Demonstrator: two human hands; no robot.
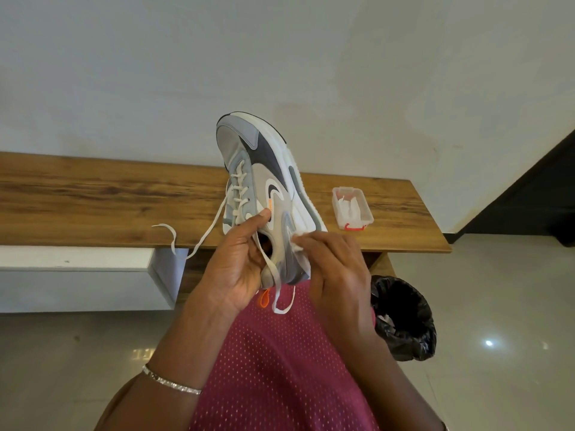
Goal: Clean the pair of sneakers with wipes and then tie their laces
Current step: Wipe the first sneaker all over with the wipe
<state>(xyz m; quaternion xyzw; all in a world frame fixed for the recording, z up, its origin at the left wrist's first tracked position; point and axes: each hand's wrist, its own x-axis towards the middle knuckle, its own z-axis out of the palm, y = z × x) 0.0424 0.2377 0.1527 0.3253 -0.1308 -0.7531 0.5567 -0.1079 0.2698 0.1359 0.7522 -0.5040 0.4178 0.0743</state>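
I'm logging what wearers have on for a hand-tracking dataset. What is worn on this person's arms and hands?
No sleeves or gloves are in view. The left hand has a thin silver chain bracelet at its wrist. The right hand shows no rings or bands.

Light: bright, even, soft | Glare: small white spot on glossy floor (504, 300), lower right | Shadows: faint, beneath bench (93, 194) | Edges: wide-angle bending | Focus: slightly soft throughout
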